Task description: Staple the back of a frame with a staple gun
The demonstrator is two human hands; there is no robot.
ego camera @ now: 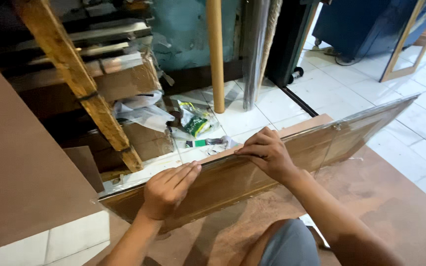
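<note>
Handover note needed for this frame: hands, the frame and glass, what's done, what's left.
Left hand: fingers pressed flat on the upper edge of the wooden picture frame, near its left end.
Right hand: gripping the same upper edge near the middle.
The frame stands tilted on edge over a brown board on the tiled floor; a glass pane seems to sit against its face.
Done: frame is up and steadied by both hands.
Left: cannot tell whether the glass is seated; check it first.
</note>
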